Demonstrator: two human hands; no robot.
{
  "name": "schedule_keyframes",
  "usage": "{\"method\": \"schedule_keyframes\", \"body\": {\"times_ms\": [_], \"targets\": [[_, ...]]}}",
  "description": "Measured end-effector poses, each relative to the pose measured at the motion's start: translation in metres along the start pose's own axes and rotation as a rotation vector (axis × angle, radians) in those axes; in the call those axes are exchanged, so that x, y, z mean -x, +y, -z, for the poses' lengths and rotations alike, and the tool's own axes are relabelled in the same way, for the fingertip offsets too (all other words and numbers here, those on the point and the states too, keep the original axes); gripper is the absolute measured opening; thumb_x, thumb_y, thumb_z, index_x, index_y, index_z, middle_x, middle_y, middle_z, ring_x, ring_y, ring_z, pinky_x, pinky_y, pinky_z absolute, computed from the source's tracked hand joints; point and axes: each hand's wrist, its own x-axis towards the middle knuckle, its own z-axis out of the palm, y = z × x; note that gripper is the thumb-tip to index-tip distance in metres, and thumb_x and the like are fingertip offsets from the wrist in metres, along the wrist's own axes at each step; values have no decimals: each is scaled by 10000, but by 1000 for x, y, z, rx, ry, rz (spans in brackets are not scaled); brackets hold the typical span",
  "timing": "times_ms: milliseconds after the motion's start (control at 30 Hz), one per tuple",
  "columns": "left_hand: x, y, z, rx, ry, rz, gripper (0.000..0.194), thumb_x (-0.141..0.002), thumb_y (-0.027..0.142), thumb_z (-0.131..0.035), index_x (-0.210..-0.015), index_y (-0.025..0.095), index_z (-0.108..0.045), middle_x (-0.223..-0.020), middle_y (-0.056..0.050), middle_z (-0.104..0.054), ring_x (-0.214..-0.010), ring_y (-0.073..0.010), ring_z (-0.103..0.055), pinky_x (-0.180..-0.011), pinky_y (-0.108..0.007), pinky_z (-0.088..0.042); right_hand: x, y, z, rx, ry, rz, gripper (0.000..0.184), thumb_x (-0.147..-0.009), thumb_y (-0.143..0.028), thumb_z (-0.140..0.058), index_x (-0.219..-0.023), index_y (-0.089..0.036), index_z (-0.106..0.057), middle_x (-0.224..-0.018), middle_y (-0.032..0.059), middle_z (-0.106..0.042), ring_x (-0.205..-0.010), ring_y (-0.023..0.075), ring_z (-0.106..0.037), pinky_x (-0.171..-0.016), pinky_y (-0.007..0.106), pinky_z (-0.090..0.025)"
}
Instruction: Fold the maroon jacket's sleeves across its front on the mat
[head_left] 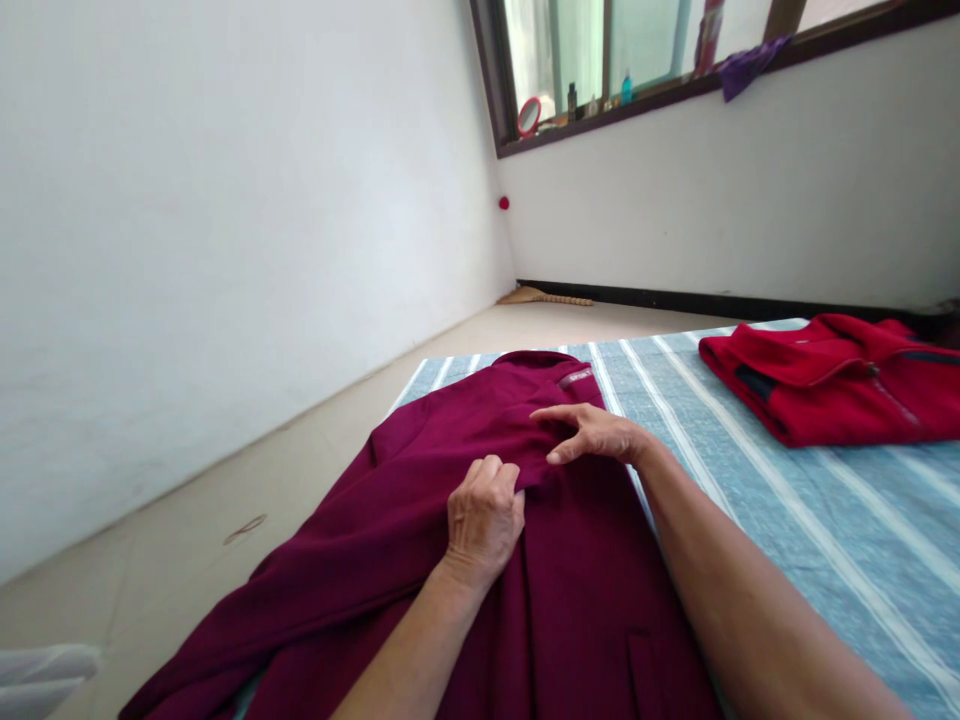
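A maroon jacket (600, 560) lies spread over a blue and white striped sheet (697, 400), its collar at the far end and one sleeve reaching toward the lower left. My left hand (486, 515) is closed on the jacket's front edge near the middle of the chest, pinching the fabric. Just to the right and a little farther off, my right hand (589, 432) is open, with thumb and fingers apart over the upper chest. Whether its fingertips touch the cloth is hard to tell. A small light label shows beside the collar.
A folded red jacket (832, 380) with a zip lies on the sheet at the right. Pale floor runs along the left wall, with a thin loop (246, 529) on it. A broom (544, 296) lies in the far corner. The windowsill holds a round mirror (529, 117), bottles and a purple cloth (750, 68).
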Motion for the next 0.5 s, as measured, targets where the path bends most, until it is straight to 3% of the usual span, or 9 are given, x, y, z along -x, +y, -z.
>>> {"method": "schedule_keyframes", "body": {"times_ms": [133, 233, 333, 500], "targets": [[-1, 0, -1, 18, -7, 8, 124, -749, 82, -575, -799, 188, -618, -789, -35, -591, -800, -204, -535, -682, -296, -440, -4, -7, -4, 137, -118, -53, 912, -525, -392, -839, -1351, -248, -477, -1414, 71, -441, -1259, 274, -443, -1053, 393, -355], [-1, 0, 0, 18, -7, 0, 132, -749, 74, -563, -796, 187, -611, -790, -37, -587, -798, -202, -533, -685, -295, -440, -12, -7, -15, 336, -111, -77, 992, -476, -390, -856, -1371, -235, -454, -1477, 98, -339, -1332, 303, -342, -1090, 402, -299], [-1, 1, 1, 3, -7, -20, 152, -744, 57, -545, -792, 192, -595, -787, -36, -576, -799, -200, -529, -688, -296, -439, -17, -5, -24, 486, -74, -88, 956, -502, -410, -840, -1364, -227, -467, -1476, 125, -333, -1357, 327, -292, -1092, 425, -287], [1, 7, 5, 4, -27, -65, 190, -712, 41, -555, -817, 199, -568, -821, -33, -574, -810, -204, -518, -705, -310, -444, -20, -6, -31, 630, -56, -82, 926, -501, -408, -832, -1345, -236, -492, -1431, 126, -391, -1329, 357, -325, -1072, 459, -304]]}}
